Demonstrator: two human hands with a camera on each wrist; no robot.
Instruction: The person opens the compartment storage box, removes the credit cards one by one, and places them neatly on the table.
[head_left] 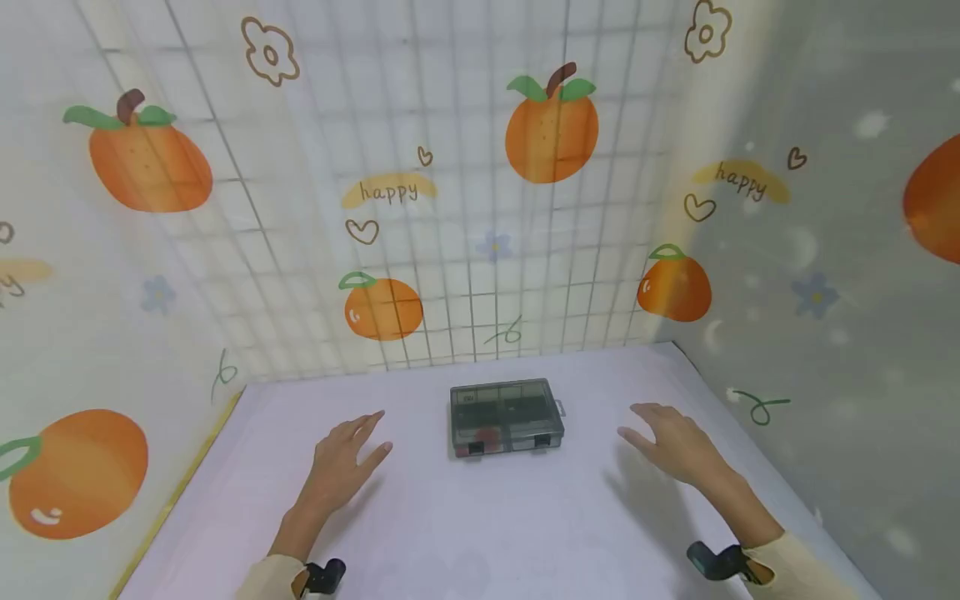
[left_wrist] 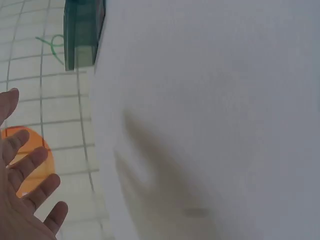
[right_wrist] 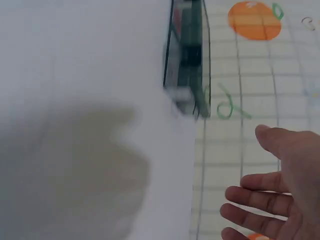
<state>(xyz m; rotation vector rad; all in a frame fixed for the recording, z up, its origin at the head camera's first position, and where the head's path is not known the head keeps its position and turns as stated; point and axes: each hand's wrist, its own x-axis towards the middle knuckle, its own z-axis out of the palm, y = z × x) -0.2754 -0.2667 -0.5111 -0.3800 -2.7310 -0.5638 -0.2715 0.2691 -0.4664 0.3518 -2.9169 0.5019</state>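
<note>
Both hands (head_left: 348, 462) hover apart, flanking a closed translucent case (head_left: 507, 417)

Behind our bare left hand (head_left: 341, 467) we see a cream sleeve (head_left: 268, 579), with a small black device (head_left: 327, 577) on the thumb side. Behind our bare right hand (head_left: 681, 450), a matching sleeve (head_left: 802, 573) meets a rounded, bent black unit (head_left: 715, 562), also thumb-side.

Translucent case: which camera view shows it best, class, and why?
The head view: the whole case lies in frame, unblocked. Each wrist view shows only part, cut off at the top edge; the right one looks blurred.
</note>
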